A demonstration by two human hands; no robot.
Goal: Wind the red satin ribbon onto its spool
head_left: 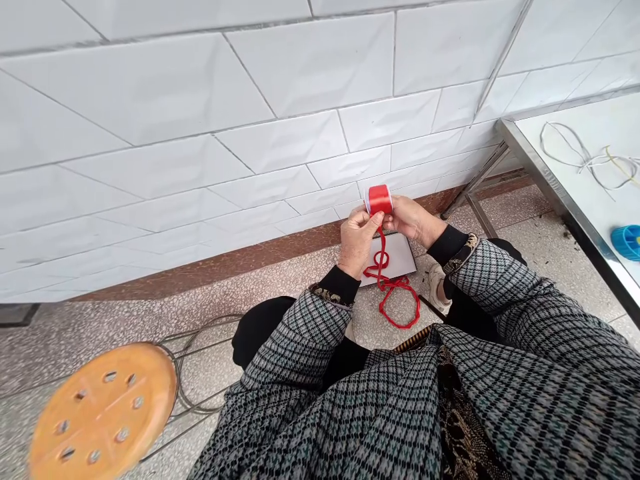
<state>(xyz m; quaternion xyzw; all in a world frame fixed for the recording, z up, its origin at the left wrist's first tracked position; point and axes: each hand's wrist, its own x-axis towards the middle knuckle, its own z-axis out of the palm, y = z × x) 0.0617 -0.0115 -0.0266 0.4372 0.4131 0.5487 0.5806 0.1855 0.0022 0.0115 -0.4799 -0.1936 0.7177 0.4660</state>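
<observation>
Fingers of the left hand (356, 239) are pinching red ribbon (383, 245) at the lower edge of its spool (380, 199), while those of the right hand (413, 220) are gripping the spool's right side. Just below the fingertips, the ribbon is trailing into loose loops over a pale panel (401, 253). An orange stool (100, 417) is standing well apart, to the left of the fingers.

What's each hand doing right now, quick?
Left hand: closed, pinching red ribbon by the spool.
Right hand: closed, holding the spool.
</observation>
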